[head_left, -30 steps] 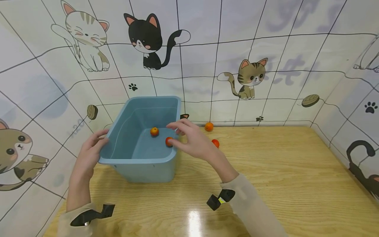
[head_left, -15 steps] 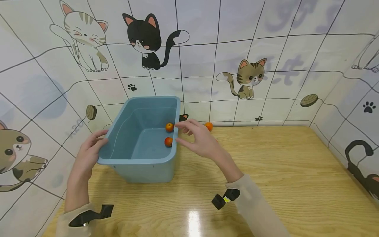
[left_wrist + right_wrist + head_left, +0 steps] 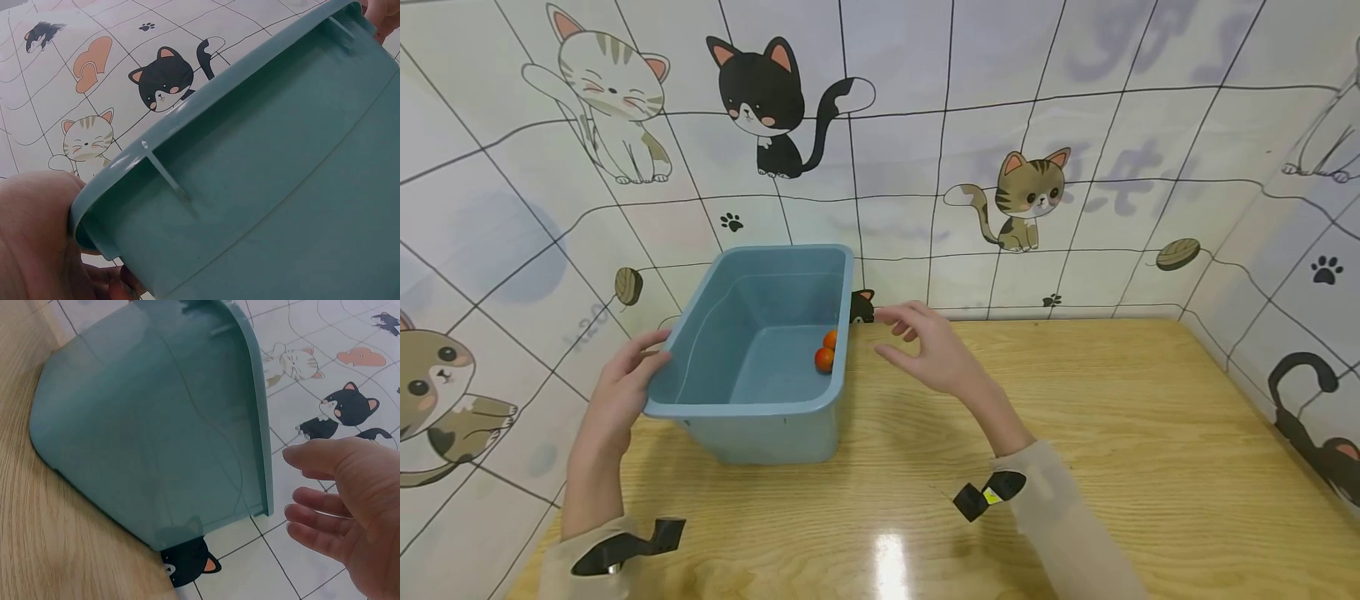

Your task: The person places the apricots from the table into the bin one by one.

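I view a blue plastic tub (image 3: 752,400) standing on the wooden table (image 3: 1075,433), close to the cat-patterned wall (image 3: 925,125); every position below is given relative to this tub. My left hand (image 3: 621,392) is at its left rim near the front corner, thumb on the lip; the left wrist view shows fingertips tucked under that rim, so I hold the tub there. My right hand (image 3: 936,354) hovers just beyond the right wall, fingers loosely spread and holding nothing. Two small orange fruits (image 3: 825,358) lie inside, touching, against the right wall on the floor of the tub. I judge the tub light and fairly stiff, its smooth walls slippery, so the ribbed, rolled rim (image 3: 187,134) is the place to take hold. The fruits look small, round, apt to roll, and soft enough to bruise; a gentle fingertip pinch suits them. No brand, label or legible writing appears; faint grey marks on the wall cannot be read.
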The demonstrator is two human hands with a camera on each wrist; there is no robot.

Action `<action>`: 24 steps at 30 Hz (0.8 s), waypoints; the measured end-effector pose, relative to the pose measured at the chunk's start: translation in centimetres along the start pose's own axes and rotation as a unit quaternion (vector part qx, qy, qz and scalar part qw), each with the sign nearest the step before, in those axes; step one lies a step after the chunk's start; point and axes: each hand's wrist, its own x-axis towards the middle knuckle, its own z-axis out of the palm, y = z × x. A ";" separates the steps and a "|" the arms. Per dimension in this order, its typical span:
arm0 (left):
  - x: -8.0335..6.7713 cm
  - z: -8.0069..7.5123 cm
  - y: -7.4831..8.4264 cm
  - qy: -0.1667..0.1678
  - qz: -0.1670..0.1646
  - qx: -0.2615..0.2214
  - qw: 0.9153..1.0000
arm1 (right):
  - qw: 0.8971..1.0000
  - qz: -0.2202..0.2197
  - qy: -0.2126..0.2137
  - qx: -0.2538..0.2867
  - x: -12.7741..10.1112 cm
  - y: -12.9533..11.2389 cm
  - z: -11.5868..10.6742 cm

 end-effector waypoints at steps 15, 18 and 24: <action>-0.1 -0.1 0.1 -0.001 -0.001 -0.004 1.000 | 0.999 0.033 -0.003 0.020 -0.6 3.1 -0.9; -0.1 -0.1 0.2 -0.003 -0.004 -0.007 1.000 | 0.998 0.048 -0.007 0.027 -0.7 3.9 -1.0; -0.1 -0.1 0.4 -0.004 -0.006 -0.009 1.000 | 0.995 0.088 -0.012 0.045 -1.0 6.1 -1.0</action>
